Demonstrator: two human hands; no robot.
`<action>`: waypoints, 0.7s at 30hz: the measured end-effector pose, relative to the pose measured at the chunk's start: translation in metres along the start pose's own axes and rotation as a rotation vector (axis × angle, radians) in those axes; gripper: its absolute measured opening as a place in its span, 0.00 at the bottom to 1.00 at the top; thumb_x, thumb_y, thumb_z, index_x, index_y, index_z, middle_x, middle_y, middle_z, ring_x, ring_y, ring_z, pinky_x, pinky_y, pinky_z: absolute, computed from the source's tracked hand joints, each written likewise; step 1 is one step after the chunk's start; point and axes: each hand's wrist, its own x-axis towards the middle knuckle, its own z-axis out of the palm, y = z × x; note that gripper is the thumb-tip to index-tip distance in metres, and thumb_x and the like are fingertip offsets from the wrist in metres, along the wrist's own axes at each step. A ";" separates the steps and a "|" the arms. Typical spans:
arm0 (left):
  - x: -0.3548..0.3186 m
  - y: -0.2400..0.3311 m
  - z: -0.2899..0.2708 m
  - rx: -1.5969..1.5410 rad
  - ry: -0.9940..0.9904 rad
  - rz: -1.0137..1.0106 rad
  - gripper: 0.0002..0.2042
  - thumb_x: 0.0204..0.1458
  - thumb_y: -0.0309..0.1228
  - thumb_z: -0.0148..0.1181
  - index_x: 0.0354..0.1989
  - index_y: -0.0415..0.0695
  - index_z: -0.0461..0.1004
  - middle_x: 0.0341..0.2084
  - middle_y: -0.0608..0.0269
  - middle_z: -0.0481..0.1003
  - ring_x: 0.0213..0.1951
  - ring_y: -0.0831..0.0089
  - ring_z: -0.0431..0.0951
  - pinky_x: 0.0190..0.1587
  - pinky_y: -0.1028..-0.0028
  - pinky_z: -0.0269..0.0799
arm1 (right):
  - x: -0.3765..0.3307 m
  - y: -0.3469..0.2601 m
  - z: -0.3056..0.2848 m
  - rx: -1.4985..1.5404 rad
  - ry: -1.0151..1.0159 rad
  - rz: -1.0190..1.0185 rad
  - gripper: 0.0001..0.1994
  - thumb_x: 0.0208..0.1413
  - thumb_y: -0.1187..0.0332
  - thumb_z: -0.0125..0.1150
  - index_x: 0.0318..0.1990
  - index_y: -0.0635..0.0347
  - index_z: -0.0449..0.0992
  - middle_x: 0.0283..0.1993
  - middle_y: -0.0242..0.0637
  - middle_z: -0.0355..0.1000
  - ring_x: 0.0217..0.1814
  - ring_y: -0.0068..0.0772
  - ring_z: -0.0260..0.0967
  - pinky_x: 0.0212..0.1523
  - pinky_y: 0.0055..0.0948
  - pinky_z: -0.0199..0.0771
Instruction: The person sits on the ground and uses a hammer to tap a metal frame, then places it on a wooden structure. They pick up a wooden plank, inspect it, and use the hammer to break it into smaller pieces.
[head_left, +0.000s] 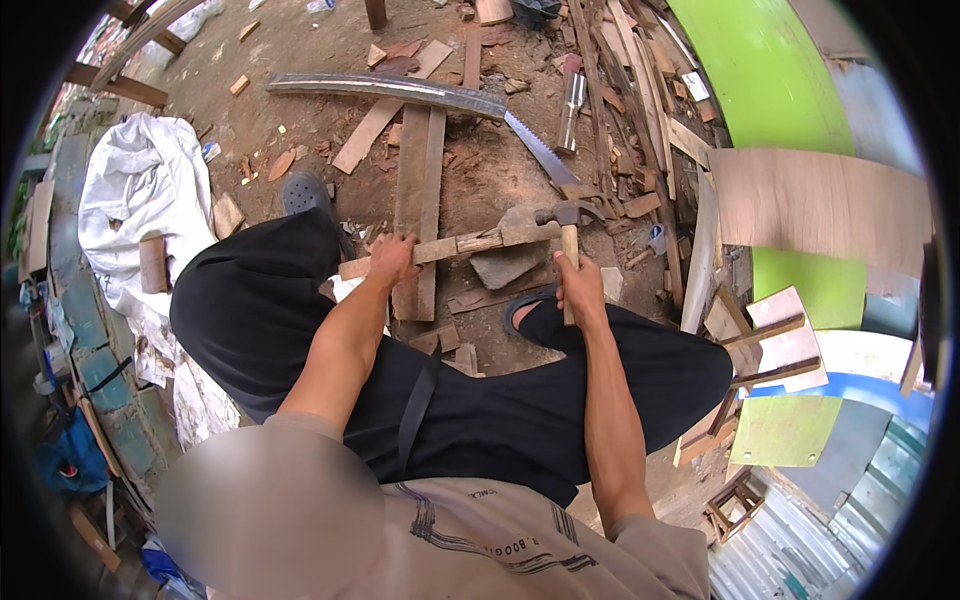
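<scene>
My left hand (393, 258) is closed round a short wooden batten (437, 249) that lies crosswise in front of me. The batten's right part looks split and rough, and its end rests over a grey stone (508, 266). In my right hand (581, 284) is a claw hammer (569, 238), gripped by its wooden handle. Its dark metal head sits just above and right of the batten's end; from this view I cannot tell whether they touch. Two longer planks (410, 190) lie on the ground under the batten, pointing away from me.
Beyond the stone lie a handsaw (540, 147), a long grey-edged beam (385, 88) and a tool with a shiny shaft (571, 112). Scrap wood (640, 110) is piled at the right, beside green panels (770, 75). A white sack (145, 190) lies at the left.
</scene>
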 end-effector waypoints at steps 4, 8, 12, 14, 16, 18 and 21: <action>0.012 0.012 -0.002 -0.028 0.065 0.045 0.34 0.39 0.49 0.73 0.53 0.47 0.67 0.48 0.53 0.70 0.55 0.54 0.69 0.56 0.57 0.66 | 0.002 -0.004 0.016 -0.017 -0.049 0.027 0.17 0.61 0.59 0.59 0.35 0.69 0.73 0.19 0.33 0.67 0.14 0.23 0.65 0.12 0.28 0.65; 0.012 0.031 -0.006 -0.096 0.173 0.164 0.33 0.40 0.47 0.73 0.51 0.46 0.66 0.46 0.55 0.69 0.55 0.55 0.69 0.56 0.58 0.66 | 0.004 -0.004 0.022 -0.114 -0.049 -0.046 0.15 0.63 0.61 0.56 0.41 0.69 0.71 0.22 0.35 0.69 0.15 0.23 0.67 0.12 0.26 0.66; 0.021 0.031 -0.002 -0.041 0.154 0.223 0.31 0.41 0.46 0.72 0.51 0.46 0.67 0.46 0.56 0.69 0.54 0.57 0.69 0.56 0.58 0.66 | 0.002 -0.001 0.030 0.068 -0.109 -0.121 0.14 0.66 0.62 0.54 0.46 0.66 0.65 0.28 0.35 0.68 0.15 0.22 0.65 0.11 0.24 0.65; 0.021 0.030 0.002 -0.012 0.156 0.235 0.30 0.42 0.46 0.71 0.51 0.46 0.67 0.46 0.58 0.69 0.54 0.59 0.69 0.56 0.58 0.67 | 0.000 -0.013 0.030 0.050 -0.202 -0.041 0.13 0.67 0.61 0.54 0.45 0.61 0.63 0.28 0.33 0.66 0.15 0.22 0.64 0.11 0.23 0.64; 0.018 0.029 0.004 0.019 0.169 0.247 0.30 0.42 0.46 0.71 0.51 0.46 0.67 0.46 0.59 0.69 0.54 0.61 0.69 0.56 0.59 0.67 | 0.008 -0.010 0.037 0.047 -0.227 0.013 0.14 0.67 0.61 0.54 0.46 0.64 0.62 0.27 0.33 0.65 0.14 0.22 0.63 0.11 0.24 0.64; 0.022 0.030 0.004 0.018 0.160 0.245 0.30 0.42 0.45 0.71 0.52 0.47 0.67 0.47 0.59 0.69 0.54 0.61 0.69 0.56 0.59 0.67 | 0.015 -0.010 0.044 0.010 -0.254 0.061 0.15 0.67 0.60 0.53 0.46 0.64 0.62 0.27 0.32 0.64 0.14 0.22 0.63 0.11 0.24 0.63; 0.020 0.027 0.005 -0.012 0.179 0.260 0.30 0.42 0.45 0.71 0.52 0.47 0.67 0.46 0.60 0.69 0.54 0.62 0.69 0.56 0.59 0.67 | 0.019 -0.015 0.051 -0.039 -0.300 0.122 0.16 0.68 0.57 0.52 0.45 0.63 0.63 0.26 0.32 0.63 0.14 0.21 0.62 0.10 0.24 0.62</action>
